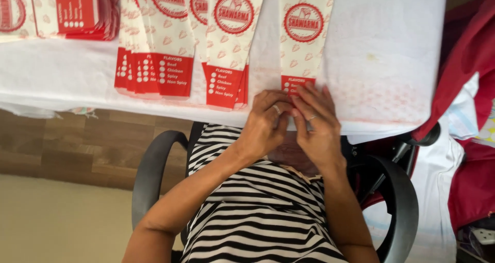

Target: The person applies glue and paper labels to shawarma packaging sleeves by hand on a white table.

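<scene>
Pinching the paper sleeve [301, 34] (its red bottom edge), both hands [294, 121] grip it.

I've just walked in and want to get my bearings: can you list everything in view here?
paper food sleeve under the hands: one, cream with red print, right of the rows, bottom edge at the fingers
overlapped paper sleeves: several, cream and red, table middle
stack of sleeves: one pile, red and cream, top left
table cover: one, white
office chair: one, black armrests
striped top: black and white
red cloth: far right
left hand: ring, on sleeve's bottom edge
right hand: ring, on same edge
</scene>
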